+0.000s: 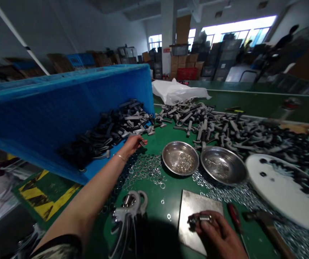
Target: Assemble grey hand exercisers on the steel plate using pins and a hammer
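My left hand (134,142) is stretched out beside the mouth of the blue crate, its fingers closed on a small grey part (142,143). Over a square metal plate (188,212), my right hand (219,232) pinches a small dark part with a coil spring (205,218). Grey and black handle-shaped pieces (105,133) are heaped in the crate, close to my left hand. Below that arm lies a small group of grey curved handles (134,205), some with springs. Loose metal rings (149,167) are spread on the green table (157,207).
The blue crate (62,93) lies on its side at left. Two steel bowls (167,163) (207,169) hold small metal pieces. To the right are a white tray (267,190), screwdriver (233,216) and hammer (271,230). More grey handles (224,126) are piled behind the bowls.
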{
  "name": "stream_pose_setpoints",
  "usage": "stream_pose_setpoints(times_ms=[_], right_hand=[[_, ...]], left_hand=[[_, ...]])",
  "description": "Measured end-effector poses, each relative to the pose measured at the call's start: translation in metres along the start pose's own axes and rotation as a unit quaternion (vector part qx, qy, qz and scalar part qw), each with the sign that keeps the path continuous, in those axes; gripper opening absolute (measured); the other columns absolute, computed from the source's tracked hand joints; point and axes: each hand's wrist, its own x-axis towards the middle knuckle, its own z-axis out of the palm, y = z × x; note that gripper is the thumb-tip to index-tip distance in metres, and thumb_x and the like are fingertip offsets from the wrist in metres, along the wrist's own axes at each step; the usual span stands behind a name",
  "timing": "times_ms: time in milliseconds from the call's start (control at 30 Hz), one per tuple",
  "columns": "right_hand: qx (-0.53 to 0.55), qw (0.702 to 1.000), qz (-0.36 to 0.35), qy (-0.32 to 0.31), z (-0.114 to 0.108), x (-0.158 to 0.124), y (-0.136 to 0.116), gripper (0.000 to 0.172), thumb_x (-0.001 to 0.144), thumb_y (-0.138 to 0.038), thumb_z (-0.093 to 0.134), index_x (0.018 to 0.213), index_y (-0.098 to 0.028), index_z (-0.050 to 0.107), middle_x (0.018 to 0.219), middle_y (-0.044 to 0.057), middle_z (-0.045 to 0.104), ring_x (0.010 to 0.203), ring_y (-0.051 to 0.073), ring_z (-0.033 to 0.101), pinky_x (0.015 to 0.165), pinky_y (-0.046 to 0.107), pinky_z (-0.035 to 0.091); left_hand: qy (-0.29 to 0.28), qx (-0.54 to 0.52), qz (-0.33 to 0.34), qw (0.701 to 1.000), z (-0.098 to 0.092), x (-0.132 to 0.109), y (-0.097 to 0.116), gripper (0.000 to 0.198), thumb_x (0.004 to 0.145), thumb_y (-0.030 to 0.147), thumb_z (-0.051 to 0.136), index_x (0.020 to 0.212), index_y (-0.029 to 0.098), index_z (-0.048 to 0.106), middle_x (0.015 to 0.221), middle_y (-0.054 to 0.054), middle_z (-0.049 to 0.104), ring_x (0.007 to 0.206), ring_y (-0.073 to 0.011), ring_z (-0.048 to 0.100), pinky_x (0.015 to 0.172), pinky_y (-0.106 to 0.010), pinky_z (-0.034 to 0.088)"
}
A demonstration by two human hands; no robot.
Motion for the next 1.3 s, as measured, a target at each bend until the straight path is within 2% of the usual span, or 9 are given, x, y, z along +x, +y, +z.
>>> stream_pose_setpoints(times_ms=[167, 267, 367, 500, 700, 933, 1067, 1133, 1300], right_hand=[[0.018, 0.998, -0.047, 0.03, -0.011, -0.021, -0.009, 0.034, 0.075, -0.045, 0.081, 0.097, -0.022, 0.069, 0.092, 0.009, 0.076, 0.082, 0.024, 0.073, 0.079, 0.036, 0.056], [0.021, 0.998, -0.058, 0.023, -0.011, -0.039, -0.006, 0.033, 0.078, -0.044, 0.079, 0.099, -0.022, 0.066, 0.091, 0.008, 0.076, 0.081, 0.023, 0.073, 0.078, 0.036, 0.057], [0.008, 0.997, -0.072, 0.015, -0.008, -0.057, -0.002, 0.032, 0.081, -0.044, 0.077, 0.101, -0.023, 0.064, 0.092, 0.006, 0.075, 0.084, 0.023, 0.073, 0.081, 0.037, 0.056], [-0.001, 0.995, -0.095, 0.014, 0.001, -0.076, 0.0, 0.03, 0.081, -0.045, 0.075, 0.1, -0.024, 0.064, 0.091, 0.004, 0.074, 0.084, 0.021, 0.071, 0.081, 0.033, 0.055], [-0.078, 0.986, -0.144, 0.041, 0.011, -0.086, 0.001, 0.03, 0.078, -0.048, 0.076, 0.096, -0.027, 0.068, 0.095, 0.002, 0.072, 0.092, 0.021, 0.066, 0.083, 0.029, 0.05], [-0.109, 0.982, -0.093, -0.119, -0.008, -0.073, -0.003, 0.029, 0.083, -0.048, 0.071, 0.096, -0.023, 0.071, 0.1, 0.006, 0.068, 0.093, 0.023, 0.063, 0.082, 0.031, 0.049], [-0.335, 0.901, -0.208, -0.182, 0.018, -0.022, -0.018, 0.033, 0.099, -0.045, 0.044, 0.103, -0.021, 0.066, 0.094, 0.006, 0.067, 0.086, 0.022, 0.063, 0.079, 0.033, 0.05], [-0.449, 0.827, -0.297, -0.161, 0.045, 0.017, -0.022, 0.025, 0.098, -0.038, 0.046, 0.098, -0.021, 0.065, 0.1, 0.008, 0.066, 0.098, 0.023, 0.06, 0.09, 0.036, 0.047], [-0.531, 0.775, -0.302, -0.161, 0.099, 0.096, -0.014, 0.006, 0.085, -0.019, 0.06, 0.08, -0.019, 0.063, 0.096, 0.01, 0.063, 0.1, 0.025, 0.057, 0.093, 0.038, 0.044]], left_hand=[[-0.229, 0.089, 0.09, 0.965, -0.019, -0.152, -0.023, 0.06, 0.077, 0.012, 0.066, 0.133, 0.024, 0.047, 0.093, -0.001, 0.065, 0.073, -0.0157, 0.066, 0.07, -0.032, 0.057], [-0.312, 0.145, 0.057, 0.937, -0.016, -0.238, -0.065, 0.04, 0.088, 0.027, 0.059, 0.126, 0.023, 0.049, 0.079, 0.001, 0.061, 0.07, -0.0153, 0.065, 0.071, -0.031, 0.054], [-0.322, 0.156, 0.025, 0.933, -0.005, -0.284, -0.117, 0.031, 0.086, 0.025, 0.057, 0.115, 0.02, 0.049, 0.08, 0.0, 0.061, 0.07, -0.0131, 0.062, 0.067, -0.026, 0.049], [-0.303, 0.118, 0.004, 0.946, 0.015, -0.301, -0.164, 0.03, 0.076, 0.023, 0.056, 0.103, 0.019, 0.044, 0.074, 0.003, 0.058, 0.057, -0.0093, 0.053, 0.054, -0.021, 0.042], [-0.305, -0.011, -0.055, 0.951, 0.029, -0.312, -0.184, 0.036, 0.068, 0.024, 0.06, 0.097, 0.021, 0.041, 0.071, 0.005, 0.06, 0.046, -0.0065, 0.046, 0.046, -0.019, 0.039], [-0.516, -0.031, -0.173, 0.838, 0.011, -0.333, -0.183, 0.053, 0.073, 0.038, 0.076, 0.11, 0.016, 0.045, 0.075, -0.005, 0.069, 0.042, -0.0077, 0.052, 0.042, -0.019, 0.04], [-0.396, -0.087, -0.158, 0.901, 0.001, -0.337, -0.19, 0.033, 0.087, 0.045, 0.061, 0.098, 0.018, 0.044, 0.066, -0.004, 0.069, 0.031, -0.0031, 0.03, 0.037, -0.017, 0.025], [-0.323, -0.076, -0.112, 0.937, -0.003, -0.336, -0.196, 0.031, 0.089, 0.045, 0.058, 0.095, 0.019, 0.044, 0.067, -0.004, 0.069, 0.036, -0.0052, 0.037, 0.041, -0.017, 0.027], [-0.304, 0.031, -0.057, 0.951, -0.008, -0.324, -0.188, 0.039, 0.092, 0.054, 0.053, 0.096, 0.015, 0.05, 0.087, -0.012, 0.074, 0.059, -0.0114, 0.059, 0.056, -0.021, 0.039]])
